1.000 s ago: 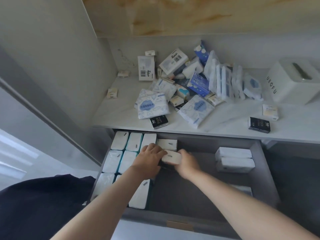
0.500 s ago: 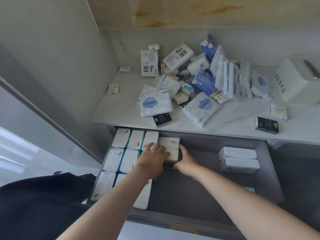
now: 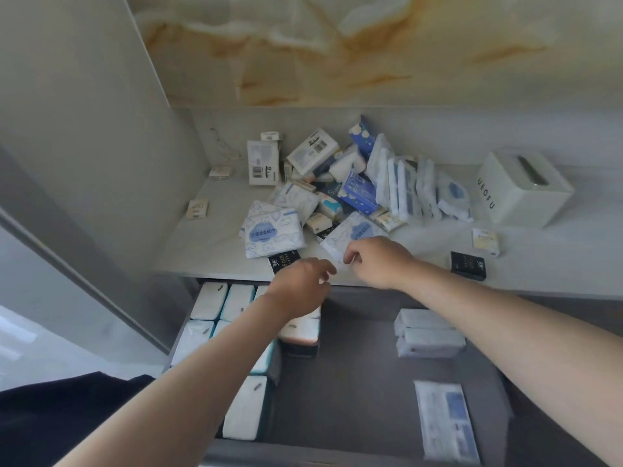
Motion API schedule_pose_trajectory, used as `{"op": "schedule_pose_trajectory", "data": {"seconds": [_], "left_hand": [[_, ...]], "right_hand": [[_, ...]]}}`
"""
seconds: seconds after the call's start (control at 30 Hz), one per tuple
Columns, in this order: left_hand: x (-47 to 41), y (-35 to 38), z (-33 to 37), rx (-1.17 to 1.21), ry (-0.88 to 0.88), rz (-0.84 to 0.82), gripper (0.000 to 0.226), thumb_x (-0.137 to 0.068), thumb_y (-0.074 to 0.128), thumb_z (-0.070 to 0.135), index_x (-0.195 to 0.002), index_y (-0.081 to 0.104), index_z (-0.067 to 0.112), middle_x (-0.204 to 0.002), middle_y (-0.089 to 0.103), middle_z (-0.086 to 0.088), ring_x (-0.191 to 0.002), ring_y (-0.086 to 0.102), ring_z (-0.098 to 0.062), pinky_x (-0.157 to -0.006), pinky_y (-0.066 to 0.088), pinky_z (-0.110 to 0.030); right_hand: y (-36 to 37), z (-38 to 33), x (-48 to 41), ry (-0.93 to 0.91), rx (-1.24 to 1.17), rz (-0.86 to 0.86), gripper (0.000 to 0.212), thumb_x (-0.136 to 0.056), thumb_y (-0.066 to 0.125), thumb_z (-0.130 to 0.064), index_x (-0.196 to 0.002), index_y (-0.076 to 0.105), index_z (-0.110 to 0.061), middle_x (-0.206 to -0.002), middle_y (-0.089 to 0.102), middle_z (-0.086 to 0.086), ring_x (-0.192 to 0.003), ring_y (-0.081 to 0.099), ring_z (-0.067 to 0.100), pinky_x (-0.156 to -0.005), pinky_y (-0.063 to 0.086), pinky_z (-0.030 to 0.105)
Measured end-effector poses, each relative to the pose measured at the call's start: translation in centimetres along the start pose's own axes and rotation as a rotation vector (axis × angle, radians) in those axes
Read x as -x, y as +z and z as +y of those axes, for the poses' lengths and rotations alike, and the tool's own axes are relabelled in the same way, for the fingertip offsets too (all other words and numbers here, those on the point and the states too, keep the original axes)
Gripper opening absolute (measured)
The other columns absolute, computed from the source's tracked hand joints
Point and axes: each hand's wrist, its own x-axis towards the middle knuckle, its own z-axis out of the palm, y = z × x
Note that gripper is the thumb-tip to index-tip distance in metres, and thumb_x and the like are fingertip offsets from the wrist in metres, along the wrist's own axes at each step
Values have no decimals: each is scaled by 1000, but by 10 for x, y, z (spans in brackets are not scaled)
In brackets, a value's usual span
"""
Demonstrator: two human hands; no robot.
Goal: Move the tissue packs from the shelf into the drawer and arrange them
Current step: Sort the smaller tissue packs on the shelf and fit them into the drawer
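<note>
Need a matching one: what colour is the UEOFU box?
The box is white with dark lettering; head view.

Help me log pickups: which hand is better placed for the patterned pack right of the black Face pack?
Right: the right hand curls fingers at the corner of the patterned pack; the left hand is over the black Face pack.

**White and blue rule the shelf**

Here's the shelf [image 3: 209, 244], white with faint grey veining, and above it a panel [image 3: 371, 45] in cream streaked with amber. In the heap there's a white pack [image 3: 273, 234] printed with blue clouds and line drawings, and a deep blue pack [image 3: 360, 136] dotted white. Next come a black lettered pack [image 3: 285, 261] with pale script, a second black pack [image 3: 468, 265] and a pale yellow pack [image 3: 485, 242]. The tissue box [image 3: 526, 193] is off-white, with dark letters down its side. Down in the dark grey drawer [image 3: 354, 382] sit plain white packs [image 3: 209, 299] edged in teal, plus a flat pack [image 3: 445, 423], white with blurred blue print.
</note>
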Motion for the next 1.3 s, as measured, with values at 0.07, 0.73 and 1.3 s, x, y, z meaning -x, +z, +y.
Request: {"op": "schedule_pose_trajectory", "data": {"seconds": [0.07, 0.73, 1.3], "left_hand": [[-21, -10, 19, 13, 32, 39, 33, -92, 53, 24, -123, 60, 30, -111, 65, 12, -99, 60, -12, -84, 51, -30], [-260, -55, 42, -40, -144, 256, 61, -93, 53, 15, -149, 31, 18, -147, 36, -10, -134, 33, -28, -108, 36, -42], [-272, -49, 18, -144, -89, 425, 43, -88, 57, 20, -130, 46, 24, -116, 57, -7, -101, 56, -28, -69, 47, -36]], "right_hand": [[-25, 17, -7, -16, 9, 99, 28, -92, 50, -18, -109, 69, -31, -121, 66, -9, -110, 59, 17, -88, 49, 32], [-61, 104, -150, -269, 520, 489, 59, -79, 43, -57, -131, 61, -33, -152, 42, 10, -146, 27, 31, -115, 7, 62], [-71, 124, -187, 116, 648, 358, 87, -78, 66, -43, -149, 27, -12, -153, 33, 15, -148, 15, 36, -114, 0, 65]]}}
